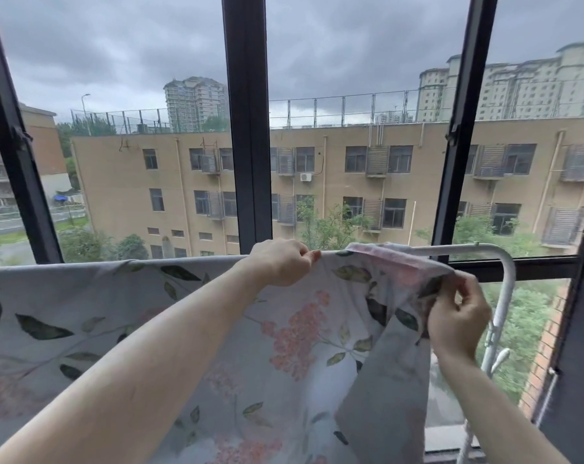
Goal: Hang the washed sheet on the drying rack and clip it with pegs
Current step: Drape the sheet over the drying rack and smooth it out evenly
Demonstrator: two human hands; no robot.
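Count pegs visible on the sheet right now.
0. No peg shows on the sheet or rack. Left hand pinches the top edge; right hand grips the corner. Some may be out of view.

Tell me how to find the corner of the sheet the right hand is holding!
Start at the big dark-framed window. Below it, a white metal rack bar carries a pale grey sheet printed with pink flowers and green leaves. The right hand pinches its bunched corner, beside the bar's downward bend, where the pink underside shows.

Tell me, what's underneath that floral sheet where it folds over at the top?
The white metal rack rail emerges bare right of the grey leaf-and-blossom sheet. Under the cloth it is covered. The left hand and right hand pinch the sheet. No pegs show.
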